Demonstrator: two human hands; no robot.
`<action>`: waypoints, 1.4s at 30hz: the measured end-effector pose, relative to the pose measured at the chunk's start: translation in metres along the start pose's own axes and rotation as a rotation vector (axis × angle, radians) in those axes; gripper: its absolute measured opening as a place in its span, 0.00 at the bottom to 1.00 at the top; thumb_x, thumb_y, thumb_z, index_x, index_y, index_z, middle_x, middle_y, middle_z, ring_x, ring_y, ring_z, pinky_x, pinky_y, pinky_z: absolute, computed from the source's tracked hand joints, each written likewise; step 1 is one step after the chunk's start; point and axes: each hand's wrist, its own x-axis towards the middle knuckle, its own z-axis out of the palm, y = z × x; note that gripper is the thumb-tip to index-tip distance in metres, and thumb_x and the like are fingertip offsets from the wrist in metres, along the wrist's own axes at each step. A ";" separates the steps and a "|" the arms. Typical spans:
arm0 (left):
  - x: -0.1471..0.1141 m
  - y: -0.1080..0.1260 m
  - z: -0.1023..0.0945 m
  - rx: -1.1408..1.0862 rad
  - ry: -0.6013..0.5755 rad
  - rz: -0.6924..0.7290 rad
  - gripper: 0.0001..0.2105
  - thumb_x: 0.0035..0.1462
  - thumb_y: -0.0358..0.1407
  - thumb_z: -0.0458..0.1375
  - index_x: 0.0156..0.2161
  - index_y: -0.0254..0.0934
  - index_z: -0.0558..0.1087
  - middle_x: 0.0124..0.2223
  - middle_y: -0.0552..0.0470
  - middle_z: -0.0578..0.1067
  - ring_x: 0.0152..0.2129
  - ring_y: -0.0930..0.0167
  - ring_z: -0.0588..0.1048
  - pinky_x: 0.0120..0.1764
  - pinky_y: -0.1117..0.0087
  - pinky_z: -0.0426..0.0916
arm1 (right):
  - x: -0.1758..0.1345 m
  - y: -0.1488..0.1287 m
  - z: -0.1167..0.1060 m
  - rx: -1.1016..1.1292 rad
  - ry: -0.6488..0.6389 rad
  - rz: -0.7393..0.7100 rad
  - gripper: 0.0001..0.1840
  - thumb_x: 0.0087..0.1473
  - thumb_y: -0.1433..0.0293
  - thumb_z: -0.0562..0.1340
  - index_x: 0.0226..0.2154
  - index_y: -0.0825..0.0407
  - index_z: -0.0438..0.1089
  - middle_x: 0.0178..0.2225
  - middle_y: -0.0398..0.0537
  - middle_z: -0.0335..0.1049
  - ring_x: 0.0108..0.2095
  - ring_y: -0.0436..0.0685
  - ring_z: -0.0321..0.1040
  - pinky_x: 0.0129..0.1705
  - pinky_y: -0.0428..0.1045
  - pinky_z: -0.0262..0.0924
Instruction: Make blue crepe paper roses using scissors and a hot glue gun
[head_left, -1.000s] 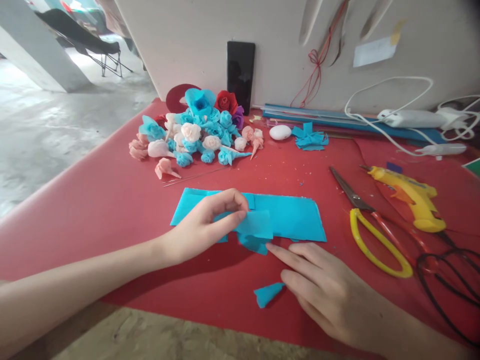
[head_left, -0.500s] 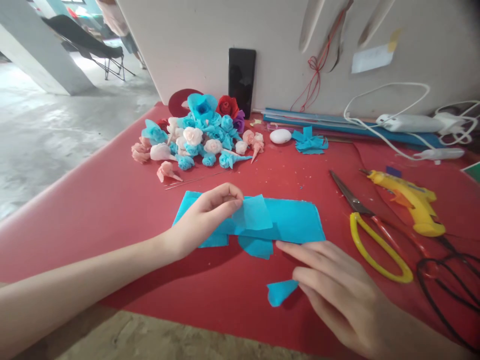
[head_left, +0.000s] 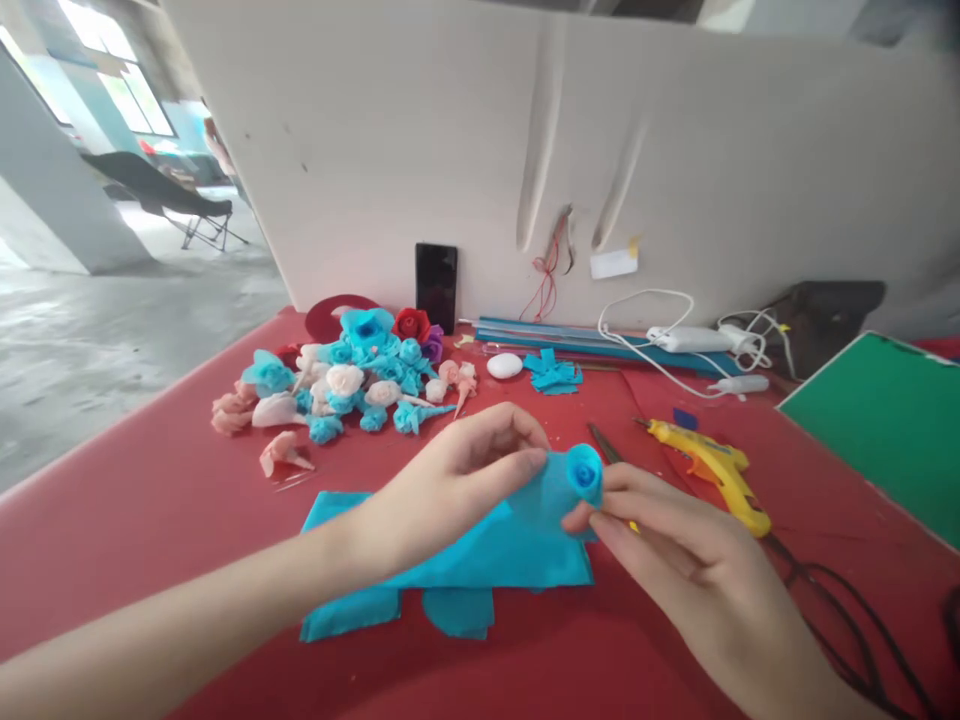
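My left hand (head_left: 487, 465) pinches a thin blue crepe paper piece (head_left: 541, 490) between thumb and fingers. My right hand (head_left: 675, 550) is closed on a small rolled blue paper flower (head_left: 585, 473), its spiral centre turned up towards me. The paper piece meets the flower's left side. Both are held above a folded strip of blue crepe paper (head_left: 465, 555) that lies on the red table. A cut blue petal piece (head_left: 459, 612) pokes out below the strip's front edge.
A heap of paper flowers (head_left: 345, 380) sits at the back left, near a phone (head_left: 436, 288) leaning on the board. Scissors (head_left: 602, 440) lie partly behind my right hand. On the right are a yellow glue gun (head_left: 716, 470), its black cable, a power strip (head_left: 686, 340) and a green board (head_left: 885, 430).
My right hand has lifted the blue flower from near the front edge and brought it against the paper piece in my left hand. The view has tilted up and shifted right.
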 end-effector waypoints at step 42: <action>-0.007 0.014 0.025 0.015 0.180 0.138 0.07 0.55 0.35 0.58 0.34 0.44 0.80 0.31 0.59 0.81 0.32 0.68 0.78 0.38 0.70 0.73 | 0.006 -0.005 -0.009 -0.283 0.178 -0.166 0.12 0.53 0.79 0.56 0.24 0.49 0.66 0.23 0.34 0.71 0.24 0.45 0.69 0.30 0.37 0.65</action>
